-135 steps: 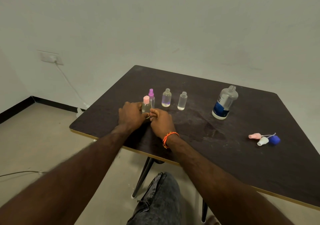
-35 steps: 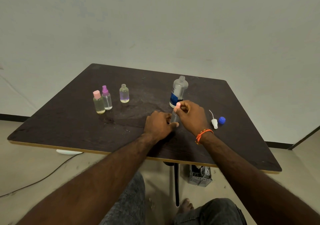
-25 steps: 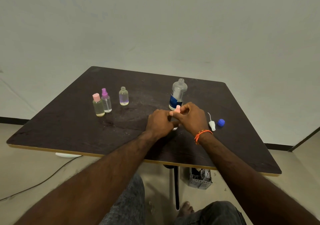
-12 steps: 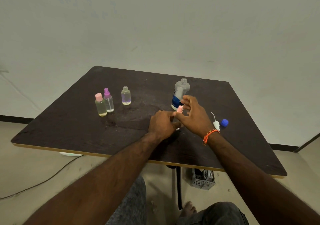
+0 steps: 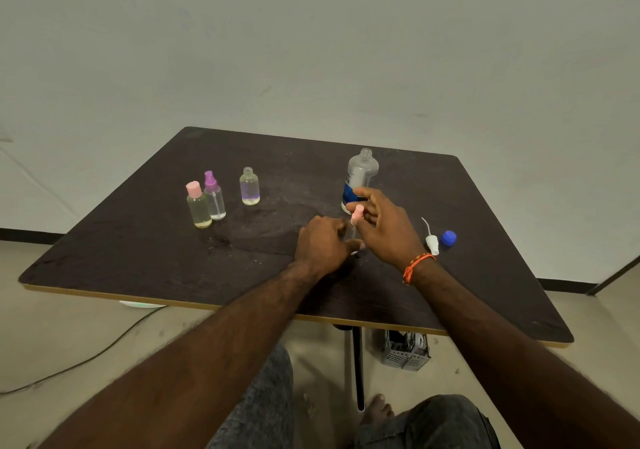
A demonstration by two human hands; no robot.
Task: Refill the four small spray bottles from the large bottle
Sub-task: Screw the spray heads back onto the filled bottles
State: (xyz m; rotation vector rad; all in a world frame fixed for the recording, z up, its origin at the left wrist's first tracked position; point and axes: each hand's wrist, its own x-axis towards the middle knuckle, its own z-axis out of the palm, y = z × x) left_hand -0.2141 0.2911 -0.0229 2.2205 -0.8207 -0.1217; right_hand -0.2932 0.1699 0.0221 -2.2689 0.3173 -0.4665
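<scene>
At table centre, the left hand (image 5: 323, 242) grips a small spray bottle (image 5: 351, 237) steady, seemingly so the right hand (image 5: 384, 227), fingers loosening, can seat its pink sprayer (image 5: 357, 214); the uncapped large bottle (image 5: 358, 178) stands just behind

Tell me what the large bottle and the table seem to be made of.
Large bottle: probably clear plastic, since the table shows through its upper body; blue label glued low. Table: likely laminated board, a dark matte top, scuffed, with a pale edge strip.
</scene>
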